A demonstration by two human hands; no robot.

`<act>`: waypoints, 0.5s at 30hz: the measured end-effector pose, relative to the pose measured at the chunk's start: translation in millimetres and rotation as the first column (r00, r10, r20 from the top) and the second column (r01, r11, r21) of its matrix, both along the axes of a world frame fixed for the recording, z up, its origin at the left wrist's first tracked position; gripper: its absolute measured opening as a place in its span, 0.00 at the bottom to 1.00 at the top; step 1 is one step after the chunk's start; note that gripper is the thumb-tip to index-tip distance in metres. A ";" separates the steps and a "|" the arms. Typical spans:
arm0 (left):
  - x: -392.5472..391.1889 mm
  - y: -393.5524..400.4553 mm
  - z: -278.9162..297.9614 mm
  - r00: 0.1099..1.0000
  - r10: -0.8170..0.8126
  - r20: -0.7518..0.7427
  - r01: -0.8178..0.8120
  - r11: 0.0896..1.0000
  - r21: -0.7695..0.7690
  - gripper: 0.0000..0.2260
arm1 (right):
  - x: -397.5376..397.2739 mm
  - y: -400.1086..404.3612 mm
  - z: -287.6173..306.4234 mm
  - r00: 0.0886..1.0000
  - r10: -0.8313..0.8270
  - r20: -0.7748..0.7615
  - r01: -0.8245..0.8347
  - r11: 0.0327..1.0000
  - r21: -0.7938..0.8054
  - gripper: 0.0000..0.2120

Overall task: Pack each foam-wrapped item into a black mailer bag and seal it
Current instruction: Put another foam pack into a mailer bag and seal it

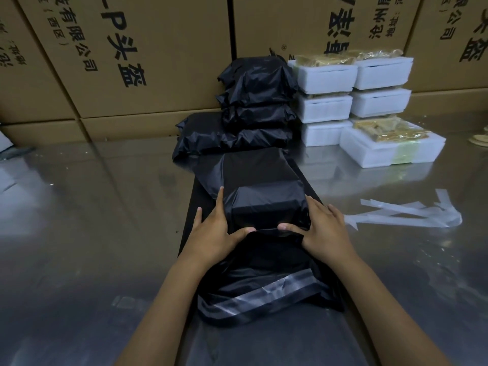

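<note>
Black polyethylene film covers the item I am packing: the mailer bag (pixel 264 196) lies at the centre of the tabletop (pixel 79 233), directly in front of me, with a boxy item filling its far end. My left hand (pixel 214 233) rests along the left side of the bulge, fingers straight, thumb pressing the film at the near edge. My right hand (pixel 322 231) mirrors it on the right side, thumb meeting the same edge. Neither hand is clamped; both press flat. The open flap (pixel 264 294) with its glossy adhesive strip (pixel 266 289) lies slack nearer my body.

Handling judgement: the film is thin, slick and easily creased; the contents appear light but crushable, being foam. I should hold the block by its sides, then take the flap by its outer corners, clear of the adhesive.

Beyond the bag, sealed black parcels (pixel 256 101) stand stacked. White foam-wrapped items (pixel 353 101) wait to their right. Peeled liner strips (pixel 404 212) lie on the right. Cardboard cartons (pixel 132 48) form the backdrop.
</note>
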State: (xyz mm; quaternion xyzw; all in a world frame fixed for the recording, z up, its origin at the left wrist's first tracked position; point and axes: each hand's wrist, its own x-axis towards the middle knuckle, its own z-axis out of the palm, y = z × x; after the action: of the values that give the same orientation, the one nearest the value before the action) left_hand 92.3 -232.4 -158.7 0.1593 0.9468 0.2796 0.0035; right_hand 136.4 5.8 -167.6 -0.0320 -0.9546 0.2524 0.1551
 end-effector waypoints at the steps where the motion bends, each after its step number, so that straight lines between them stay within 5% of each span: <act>1: 0.5 -0.6 -0.1 1.000 -0.003 0.009 0.003 1.000 0.000 0.54 | 0.6 0.0 0.2 1.000 -0.004 -0.002 0.004 1.000 0.002 0.42; 11: 17.9 -3.5 2.8 0.998 -0.035 -0.050 0.037 0.998 0.053 0.50 | 20.0 -3.3 5.7 1.000 0.013 -0.006 -0.012 0.995 0.094 0.37; 15: 41.0 -22.0 7.8 0.995 -0.104 -0.006 0.104 0.983 0.153 0.42 | 44.6 5.9 4.3 0.995 0.056 -0.087 -0.054 0.998 0.020 0.29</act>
State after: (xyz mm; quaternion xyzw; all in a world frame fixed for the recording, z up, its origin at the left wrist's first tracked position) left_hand 133.3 -254.4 -150.9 0.2080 0.9130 0.3508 0.0070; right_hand 181.1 11.7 -163.3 0.0066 -0.9496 0.2492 0.1899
